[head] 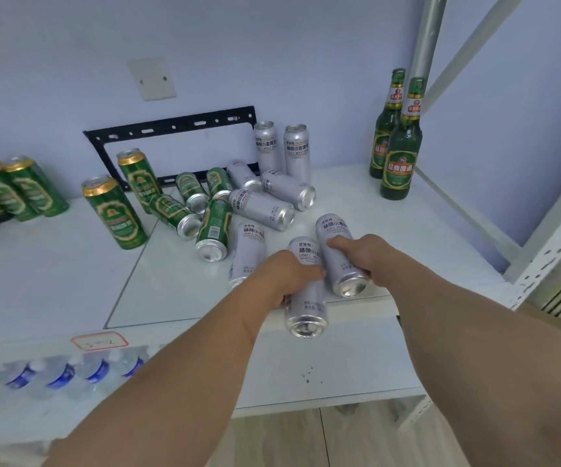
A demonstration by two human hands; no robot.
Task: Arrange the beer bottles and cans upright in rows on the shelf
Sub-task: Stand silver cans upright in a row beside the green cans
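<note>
Left hand: my left hand (pixel 289 274) is wrapped around a silver can (pixel 306 298) lying on its side, its base end jutting past the shelf's front edge toward me.
Right hand: my right hand (pixel 365 256) is wrapped around a second silver can (pixel 339 257), tilted, just beside the first at its 2 o'clock; the two cans touch.
Nearest loose can: a third silver can (pixel 247 254) lies flat at 9 o'clock of my left hand.
Pile: at 11 to 12 o'clock I see a heap of toppled cans (pixel 235 203), green and silver mixed, touching one another.
Upright silver: two standing silver cans (pixel 284 150) at 12 o'clock, against the wall.
Upright green: two standing green cans (pixel 120 203) at 10 o'clock; more green cans (pixel 19 190) farther out at 9 o'clock.
Bottles: two green bottles (pixel 395 143) upright at 1 o'clock, one behind the other.
Surface: everything rests on the white shelf (pixel 53 281).
Below: water bottles (pixel 63 374) at 7 o'clock, blurred.
</note>
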